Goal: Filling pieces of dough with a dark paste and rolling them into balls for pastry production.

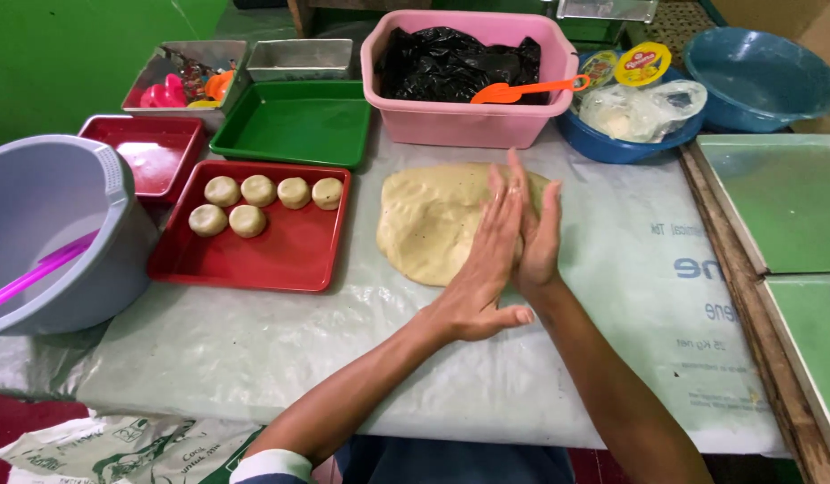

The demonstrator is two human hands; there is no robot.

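Palms pressed flat together, left hand vs right hand, grip shut w/ nothing visible between — can't tell if a dough bit is inside. Held over dough slab, mid-bench toward far edge: pale, flattened, speckled. Six shaped rounds on red tray at left.

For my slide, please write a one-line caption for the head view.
Left hand and right hand pressed palm to palm above flattened dough, beside a red tray of six dough rounds.
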